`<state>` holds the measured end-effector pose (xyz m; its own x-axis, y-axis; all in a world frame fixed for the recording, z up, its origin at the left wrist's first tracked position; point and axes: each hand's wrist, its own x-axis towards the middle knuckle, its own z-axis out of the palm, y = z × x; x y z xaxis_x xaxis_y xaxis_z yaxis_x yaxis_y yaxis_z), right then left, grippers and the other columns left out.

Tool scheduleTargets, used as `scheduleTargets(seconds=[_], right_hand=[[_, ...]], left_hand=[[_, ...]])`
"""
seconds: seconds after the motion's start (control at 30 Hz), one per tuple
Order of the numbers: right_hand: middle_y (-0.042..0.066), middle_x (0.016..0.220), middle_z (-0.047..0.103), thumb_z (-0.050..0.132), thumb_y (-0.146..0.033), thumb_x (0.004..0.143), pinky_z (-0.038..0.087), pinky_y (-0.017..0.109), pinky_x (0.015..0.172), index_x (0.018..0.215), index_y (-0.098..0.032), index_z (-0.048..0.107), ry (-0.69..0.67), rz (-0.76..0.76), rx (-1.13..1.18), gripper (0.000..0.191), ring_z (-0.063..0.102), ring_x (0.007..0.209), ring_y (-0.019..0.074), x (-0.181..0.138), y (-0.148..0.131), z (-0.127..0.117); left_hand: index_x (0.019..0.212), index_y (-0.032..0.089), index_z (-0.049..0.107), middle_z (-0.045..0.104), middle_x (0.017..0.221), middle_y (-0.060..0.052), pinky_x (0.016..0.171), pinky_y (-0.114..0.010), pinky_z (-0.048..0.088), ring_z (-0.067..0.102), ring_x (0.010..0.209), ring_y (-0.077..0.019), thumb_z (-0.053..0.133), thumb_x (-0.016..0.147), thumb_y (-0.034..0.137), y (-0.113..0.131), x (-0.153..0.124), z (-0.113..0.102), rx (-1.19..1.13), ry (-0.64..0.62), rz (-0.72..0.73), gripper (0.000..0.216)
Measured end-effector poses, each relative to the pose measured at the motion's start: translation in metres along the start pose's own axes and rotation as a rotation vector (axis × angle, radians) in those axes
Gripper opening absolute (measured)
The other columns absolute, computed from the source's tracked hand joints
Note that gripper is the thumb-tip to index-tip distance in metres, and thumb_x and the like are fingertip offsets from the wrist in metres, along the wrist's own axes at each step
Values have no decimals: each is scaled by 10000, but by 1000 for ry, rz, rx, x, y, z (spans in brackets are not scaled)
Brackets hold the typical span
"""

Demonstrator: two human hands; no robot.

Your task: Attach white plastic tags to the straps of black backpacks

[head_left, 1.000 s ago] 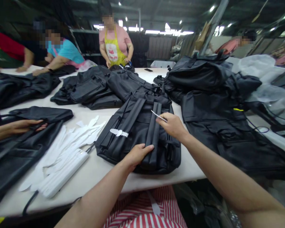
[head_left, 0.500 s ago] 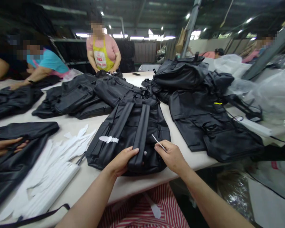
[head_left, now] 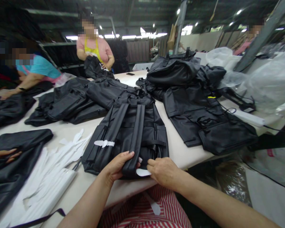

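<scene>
**Hands at the near edge of a backpack**

A dim workshop with a long pale table fills the frame, strewn with black bags. At lower centre a black backpack lies flat, straps up, its bottom edge at the table's near rim. The left hand grips the lower end of a strap, fingers curled over it and thumb beneath. The right hand, just beside it, presses a white tag against the backpack's bottom edge, fingers bent and close together. A second white tag rests on the backpack's left side. White strips lie in a heap at lower left. A co-worker's hand rests on black cloth at the left edge. More bags pile up at right.
</scene>
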<state>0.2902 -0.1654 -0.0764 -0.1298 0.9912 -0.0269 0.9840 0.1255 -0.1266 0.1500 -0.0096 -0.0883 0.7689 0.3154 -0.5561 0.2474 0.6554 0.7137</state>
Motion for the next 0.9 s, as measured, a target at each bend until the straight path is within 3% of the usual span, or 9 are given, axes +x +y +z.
scheduleTargets(seconds=[0.13, 0.23, 0.3, 0.43, 0.5, 0.6, 0.7, 0.8, 0.9], right_hand=[[41, 798, 609, 497, -207, 823, 343, 235, 510, 808, -167, 600, -6, -82, 36, 112, 557, 633, 132, -21, -2, 2], [42, 799, 618, 505, -209, 811, 359, 236, 539, 789, -162, 605, 45, -63, 204, 112, 562, 653, 134, -37, -4, -2], [35, 793, 626, 469, -258, 841, 382, 231, 590, 792, -166, 612, 155, 48, 486, 177, 570, 695, 133, -42, -2, -8], [30, 738, 637, 338, -387, 887, 385, 209, 528, 860, -157, 621, 443, 485, 1251, 366, 557, 614, 112, -36, 13, -22], [54, 811, 654, 329, -383, 874, 409, 214, 539, 874, -143, 630, 550, 574, 1450, 386, 577, 643, 120, -31, 22, -28], [58, 853, 652, 341, -375, 864, 445, 236, 670, 839, -147, 660, 683, 589, 1364, 393, 593, 763, 140, -29, 34, -36], [23, 708, 592, 332, -433, 871, 428, 223, 571, 827, -161, 668, 741, 627, 1256, 435, 542, 619, 114, -29, 37, -40], [-25, 591, 487, 373, -466, 855, 328, 197, 393, 880, -158, 634, 690, 623, 1459, 405, 416, 440, 73, -25, 31, -37], [-43, 579, 485, 482, -440, 814, 282, 170, 347, 925, -139, 607, 563, 585, 1621, 344, 384, 398, 47, -17, 21, -26]], left_hand=[[784, 78, 647, 675, 693, -101, 554, -241, 495, 632, 572, -154, 637, 755, 339, -18, -14, 9, -21, 0, -29, 263], [807, 99, 636, 673, 696, -83, 530, -246, 502, 629, 550, -150, 665, 732, 319, -30, -23, 17, -62, 61, -29, 234], [814, 108, 628, 673, 677, -70, 530, -248, 512, 630, 539, -147, 674, 726, 289, -33, -26, 21, -74, 114, -23, 206], [796, 97, 623, 681, 667, -81, 512, -257, 522, 634, 515, -156, 643, 754, 265, -28, -24, 24, -58, 127, -45, 174], [792, 96, 623, 688, 681, -86, 511, -267, 529, 641, 517, -164, 626, 767, 250, -23, -22, 24, -79, 123, -61, 156], [797, 95, 624, 698, 709, -92, 544, -296, 548, 657, 548, -178, 601, 785, 225, -19, -21, 23, -127, 133, -68, 132], [806, 76, 628, 707, 786, -129, 612, -320, 561, 682, 666, -216, 590, 791, 212, -19, -21, 25, -117, 122, -51, 142], [850, 65, 626, 701, 892, -164, 673, -334, 558, 676, 810, -255, 610, 774, 195, -22, -20, 30, -70, 83, -1, 151], [909, 86, 617, 706, 882, -148, 667, -321, 555, 680, 757, -224, 632, 758, 194, -24, -20, 33, -54, 54, 45, 187]])
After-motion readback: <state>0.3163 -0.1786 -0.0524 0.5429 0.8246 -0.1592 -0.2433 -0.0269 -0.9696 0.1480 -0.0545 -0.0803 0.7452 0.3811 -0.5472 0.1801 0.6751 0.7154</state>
